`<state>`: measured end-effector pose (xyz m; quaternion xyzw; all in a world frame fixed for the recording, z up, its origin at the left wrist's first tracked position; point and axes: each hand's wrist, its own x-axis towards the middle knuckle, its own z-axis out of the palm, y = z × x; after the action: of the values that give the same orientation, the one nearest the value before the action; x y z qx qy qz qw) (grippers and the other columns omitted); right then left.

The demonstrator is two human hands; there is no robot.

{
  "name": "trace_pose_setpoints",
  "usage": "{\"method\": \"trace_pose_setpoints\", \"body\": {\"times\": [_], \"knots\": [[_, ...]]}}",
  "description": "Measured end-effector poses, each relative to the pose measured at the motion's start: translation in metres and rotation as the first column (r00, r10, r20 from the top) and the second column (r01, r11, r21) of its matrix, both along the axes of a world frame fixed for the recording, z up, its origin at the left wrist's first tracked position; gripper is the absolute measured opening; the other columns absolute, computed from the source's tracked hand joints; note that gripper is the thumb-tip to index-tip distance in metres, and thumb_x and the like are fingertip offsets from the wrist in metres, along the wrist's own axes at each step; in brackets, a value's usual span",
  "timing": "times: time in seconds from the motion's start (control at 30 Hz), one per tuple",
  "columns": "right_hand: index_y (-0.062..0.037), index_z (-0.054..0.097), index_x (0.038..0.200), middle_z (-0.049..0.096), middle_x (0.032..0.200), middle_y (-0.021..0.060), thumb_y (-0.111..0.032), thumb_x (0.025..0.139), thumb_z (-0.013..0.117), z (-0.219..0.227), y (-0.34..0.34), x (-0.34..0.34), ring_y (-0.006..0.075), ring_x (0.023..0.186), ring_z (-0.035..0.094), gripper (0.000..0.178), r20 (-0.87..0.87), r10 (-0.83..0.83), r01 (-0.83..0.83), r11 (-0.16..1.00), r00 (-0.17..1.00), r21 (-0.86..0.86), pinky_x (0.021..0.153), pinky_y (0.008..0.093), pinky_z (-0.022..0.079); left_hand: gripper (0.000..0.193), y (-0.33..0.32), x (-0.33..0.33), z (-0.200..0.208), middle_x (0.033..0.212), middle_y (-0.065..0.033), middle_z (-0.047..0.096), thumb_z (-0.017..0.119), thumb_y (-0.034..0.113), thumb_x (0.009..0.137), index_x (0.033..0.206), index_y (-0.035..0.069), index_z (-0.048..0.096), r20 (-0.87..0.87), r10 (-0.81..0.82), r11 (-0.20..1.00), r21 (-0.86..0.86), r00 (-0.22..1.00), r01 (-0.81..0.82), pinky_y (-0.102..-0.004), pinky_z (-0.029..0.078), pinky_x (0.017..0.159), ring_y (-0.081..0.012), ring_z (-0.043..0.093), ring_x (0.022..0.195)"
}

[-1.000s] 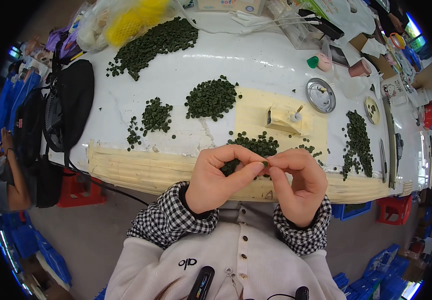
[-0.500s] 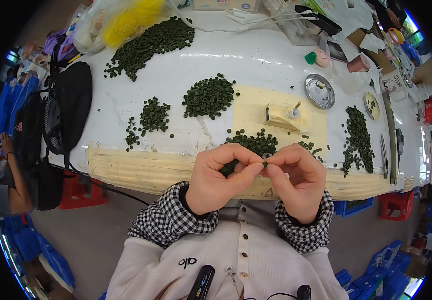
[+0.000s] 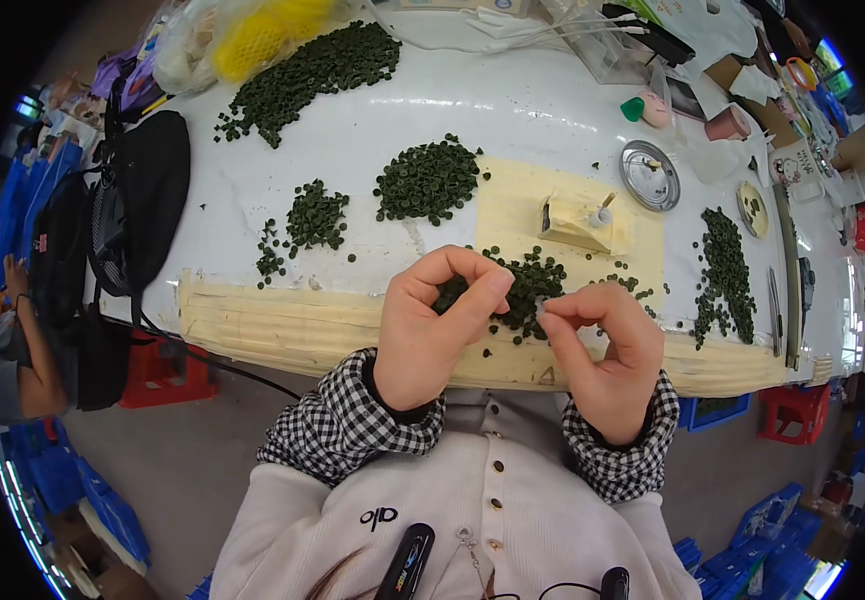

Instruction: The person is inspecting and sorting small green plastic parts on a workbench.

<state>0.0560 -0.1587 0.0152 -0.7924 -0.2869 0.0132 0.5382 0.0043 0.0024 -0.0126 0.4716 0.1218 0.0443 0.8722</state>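
My left hand point(image 3: 430, 325) is closed in a pinch over the near heap of small dark green round pieces point(image 3: 530, 285). Anything between its thumb and forefinger is hidden. To its right, my right hand point(image 3: 607, 350) also pinches, with a tiny pale bit showing at the fingertips, too small to name. The two hands are apart, with the heap showing between and behind them. Just beyond stands a small block wrapped in yellowish tape point(image 3: 579, 222), with a short peg point(image 3: 606, 203) rising from it.
More green heaps lie on the white table point(image 3: 282, 225): a large one point(image 3: 312, 80), a round one point(image 3: 427, 180), a small one point(image 3: 314, 215) and one at right point(image 3: 725, 275). A metal lid point(image 3: 649, 176), tweezers point(image 3: 774, 310) and a black bag point(image 3: 152, 205) are around. Tape covers the front edge point(image 3: 252, 320).
My hands have come apart from where their fingertips met over a small green piece. The left has moved up a little, the right slightly to the right. The view has shifted slightly.
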Motion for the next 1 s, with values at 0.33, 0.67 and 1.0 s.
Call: {"method": "trace_pose_setpoints", "body": {"times": [0.33,0.67,1.0], "knots": [[-0.0073,0.059,0.075,0.052,0.075,0.0017,-0.008,0.067,0.066,-0.018,0.014,-0.008,0.0193,0.073,0.048,0.01,0.446,0.313,-0.146,0.918,0.839,-0.369,0.068,0.0304,0.039,0.011,0.0,0.002,0.0,0.07,-0.0015,0.054,0.054,0.012,0.091,0.092,0.002,0.057,0.034,0.056,0.975,-0.216,0.998,-0.047,-0.0177,0.027,0.044,-0.001,0.031,0.047],[-0.0045,0.065,0.085,0.056,0.076,0.0051,0.0,0.071,0.072,-0.007,-0.003,-0.005,0.0174,0.065,0.051,0.016,0.182,0.048,-0.066,0.994,0.982,0.092,0.058,0.0261,0.042,0.011,0.004,-0.001,-0.002,0.085,-0.0028,0.064,0.06,0.007,0.086,0.092,0.0,0.065,0.108,-0.344,0.937,-0.027,0.933,0.349,-0.0218,0.045,0.072,-0.0076,0.056,0.079],[-0.001,0.066,0.087,0.059,0.074,0.0065,0.001,0.075,0.068,0.001,-0.01,-0.001,0.0108,0.067,0.054,0.012,-0.005,-0.002,0.003,0.992,1.0,0.128,0.059,0.0224,0.044,0.005,0.005,-0.003,-0.008,0.077,-0.0041,0.06,0.059,0.006,0.086,0.089,0.002,0.057,0.132,-0.351,0.875,-0.306,0.927,0.375,-0.0172,0.026,0.045,-0.0016,0.034,0.052]]}}
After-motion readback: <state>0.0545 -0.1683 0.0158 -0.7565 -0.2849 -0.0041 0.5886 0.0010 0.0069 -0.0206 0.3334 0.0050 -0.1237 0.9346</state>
